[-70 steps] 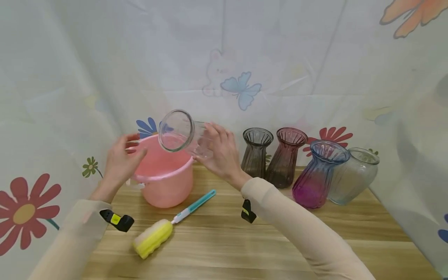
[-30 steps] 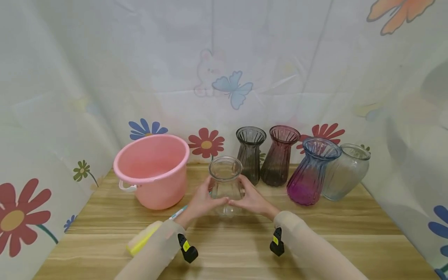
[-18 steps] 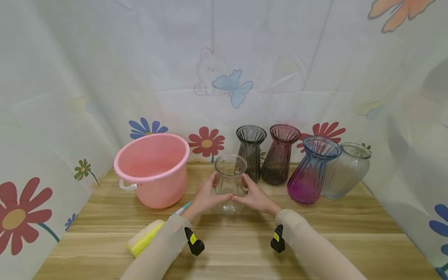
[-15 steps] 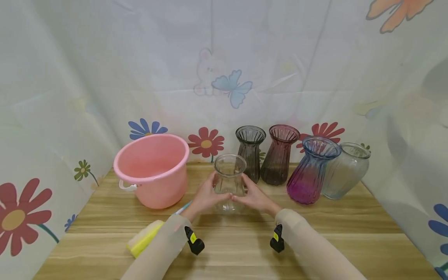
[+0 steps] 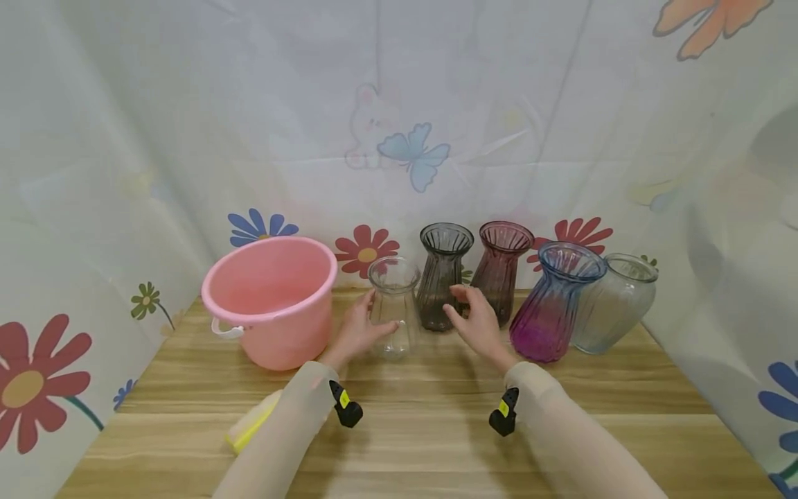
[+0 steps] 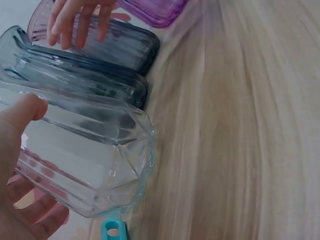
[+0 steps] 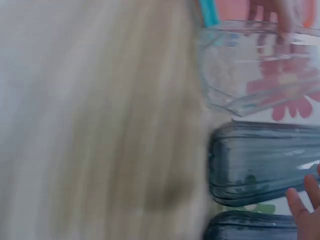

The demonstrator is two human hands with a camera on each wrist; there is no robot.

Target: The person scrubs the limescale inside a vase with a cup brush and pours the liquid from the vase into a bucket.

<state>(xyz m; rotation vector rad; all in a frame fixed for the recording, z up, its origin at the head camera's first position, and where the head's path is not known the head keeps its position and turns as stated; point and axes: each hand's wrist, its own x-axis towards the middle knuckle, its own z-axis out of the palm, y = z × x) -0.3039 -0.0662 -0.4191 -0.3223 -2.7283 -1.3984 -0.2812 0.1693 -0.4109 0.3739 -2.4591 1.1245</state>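
Head view: the left hand (image 5: 363,328) has its fingers spread about the clear vase (image 5: 396,315), which appears upright on the table (image 5: 424,443). Whether thumb or fingertips press the glass cannot be told. The right hand (image 5: 480,324) holds nothing; its thumb and fingers are apart, in front of the grey vase (image 5: 436,291) and the red vase (image 5: 499,281). Right of the right fingers stand the purple vase (image 5: 548,322) and, beyond it, the jar (image 5: 623,305). Left of the left fingers is the bucket (image 5: 289,339); nearer the person than those fingers lies the brush (image 5: 254,424). Risk noted: a sideways swing of the right fingers could knock a vase into its neighbour, the cause being close spacing.

Left wrist view: the thumb lies along one side of the clear vase and the other fingers along the opposite side, well apart. The brush's handle end (image 6: 114,223) shows just past those fingertips, near the vase's base. Judged hazard: if the base rode onto the handle, the vase could tilt.

Right wrist view, blurred: the right fingertips are near the grey vase; contact cannot be confirmed. Only a narrow gap separates the grey and clear vases, so a nudge from either hand could chip glass.
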